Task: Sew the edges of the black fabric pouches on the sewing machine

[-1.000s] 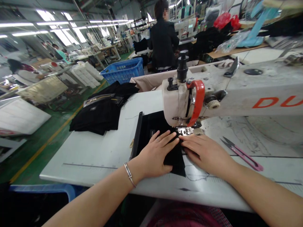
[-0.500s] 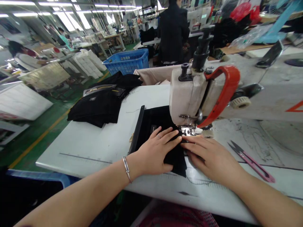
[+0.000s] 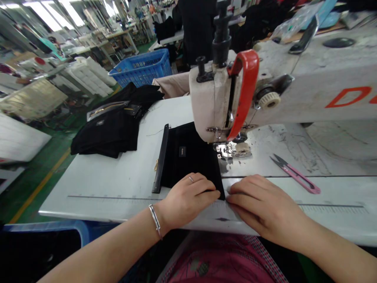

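A flat black cloth pouch point(image 3: 191, 165) lies on the sewing machine bed, with a small label and a dark strip with a gold zipper pull along its left edge. Its right edge runs beside the presser foot point(image 3: 225, 151) of the sewing machine point(image 3: 212, 102). My left hand point(image 3: 188, 200), with a ring and bracelet, is closed with its fingertips pinching the near right corner. At the same corner, my right hand point(image 3: 262, 200) has its fingers bent together, tips at the cloth's edge. Its thumb is mostly hidden.
Pink-handled thread snips point(image 3: 296, 175) lie right of the machine foot. A stack of black pouches point(image 3: 108, 131) rests at the table's left edge. Behind it stands a blue crate point(image 3: 141, 67); another blue bin point(image 3: 82, 232) is at lower left. A person in dark clothes point(image 3: 197, 31) is beyond.
The pouch's near edge has straightened, and its label is now uncovered. Both hands have drawn back toward me to the near corner, the left changing from spread flat to closed. The view has shifted.
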A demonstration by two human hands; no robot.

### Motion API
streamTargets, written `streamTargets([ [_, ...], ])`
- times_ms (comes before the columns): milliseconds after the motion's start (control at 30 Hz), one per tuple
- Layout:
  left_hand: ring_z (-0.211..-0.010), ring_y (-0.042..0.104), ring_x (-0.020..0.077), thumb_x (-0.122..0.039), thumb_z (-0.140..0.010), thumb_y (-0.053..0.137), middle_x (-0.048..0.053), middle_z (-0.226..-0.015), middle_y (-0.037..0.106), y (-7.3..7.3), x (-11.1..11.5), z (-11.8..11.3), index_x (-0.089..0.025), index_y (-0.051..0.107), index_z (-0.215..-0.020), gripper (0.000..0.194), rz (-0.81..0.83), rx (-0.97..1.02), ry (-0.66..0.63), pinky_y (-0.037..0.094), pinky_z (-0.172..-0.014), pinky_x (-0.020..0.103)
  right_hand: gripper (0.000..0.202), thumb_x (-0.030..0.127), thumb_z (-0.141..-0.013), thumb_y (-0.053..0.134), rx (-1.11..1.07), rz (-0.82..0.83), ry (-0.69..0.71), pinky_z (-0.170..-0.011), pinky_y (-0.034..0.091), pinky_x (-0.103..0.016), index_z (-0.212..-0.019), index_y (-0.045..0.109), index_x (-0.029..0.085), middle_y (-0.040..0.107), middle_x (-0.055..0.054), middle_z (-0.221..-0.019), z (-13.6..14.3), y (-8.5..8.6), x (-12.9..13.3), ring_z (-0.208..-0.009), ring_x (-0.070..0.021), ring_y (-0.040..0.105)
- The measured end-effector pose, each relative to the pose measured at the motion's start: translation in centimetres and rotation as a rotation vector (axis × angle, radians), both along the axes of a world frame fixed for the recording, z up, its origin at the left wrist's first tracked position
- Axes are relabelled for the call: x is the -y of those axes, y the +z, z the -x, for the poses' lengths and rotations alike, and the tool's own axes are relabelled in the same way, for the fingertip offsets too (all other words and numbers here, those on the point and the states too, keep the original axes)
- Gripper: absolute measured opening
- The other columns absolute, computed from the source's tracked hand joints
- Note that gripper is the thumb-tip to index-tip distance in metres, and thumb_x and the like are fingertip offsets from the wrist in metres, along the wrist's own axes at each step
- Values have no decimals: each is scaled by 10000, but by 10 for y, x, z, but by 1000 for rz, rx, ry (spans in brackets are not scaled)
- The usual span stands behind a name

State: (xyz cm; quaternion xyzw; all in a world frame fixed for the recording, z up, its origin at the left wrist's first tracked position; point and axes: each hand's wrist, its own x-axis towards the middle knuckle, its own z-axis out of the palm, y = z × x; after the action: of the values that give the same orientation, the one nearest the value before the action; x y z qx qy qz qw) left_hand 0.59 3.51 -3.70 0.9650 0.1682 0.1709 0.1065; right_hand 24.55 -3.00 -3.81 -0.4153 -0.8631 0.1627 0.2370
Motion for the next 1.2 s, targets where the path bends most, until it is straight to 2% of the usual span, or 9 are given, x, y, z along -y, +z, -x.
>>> streamTargets([
  [167,-959,584,159,-127,-952,468,45,-1025,665,1,1,0,-173,632,-1061,203,25,-2,-12,483,-892,327,174,198,-921,494,-17,-32,2,-790,447,-371,-1005,645,203,638,-59,-953,-2,-2,-2,-881,-189,562],
  [367,-974,594,158,-142,-947,489,48,-1066,673,2,2,-2,-160,631,-1059,182,34,-1,3,488,-901,330,310,184,-911,506,33,-67,37,-861,456,-393,-1204,593,233,604,-49,-1211,-2,-5,0,-987,-198,559],
  [567,-1051,608,151,-116,-946,484,36,-1104,688,0,-7,0,-152,627,-1082,201,41,64,-31,495,-957,320,326,185,-925,500,57,-57,62,-862,466,-404,-1242,561,233,588,-24,-1257,0,-3,-4,-1000,-199,541],
  [867,-1069,627,147,-131,-958,452,39,-1090,709,0,-40,-6,-144,653,-1054,223,-15,53,-53,511,-968,314,268,231,-936,492,170,-84,27,-840,502,-412,-1180,599,240,612,-39,-1187,0,6,-31,-970,-214,572],
  [1100,-1070,619,125,-139,-947,491,23,-1108,706,-4,-64,-12,-165,669,-1071,218,-15,32,12,497,-990,288,286,265,-912,511,252,-125,-57,-733,511,-394,-1177,604,218,611,-56,-959,-2,1,-53,-872,-228,594],
  [1200,-1058,622,125,-147,-946,502,9,-1106,705,-3,-73,-16,-182,682,-1051,211,16,35,56,496,-981,287,295,280,-936,470,258,-166,-106,-700,501,-367,-1197,595,218,623,-55,-996,-1,-5,-59,-838,-215,603],
])
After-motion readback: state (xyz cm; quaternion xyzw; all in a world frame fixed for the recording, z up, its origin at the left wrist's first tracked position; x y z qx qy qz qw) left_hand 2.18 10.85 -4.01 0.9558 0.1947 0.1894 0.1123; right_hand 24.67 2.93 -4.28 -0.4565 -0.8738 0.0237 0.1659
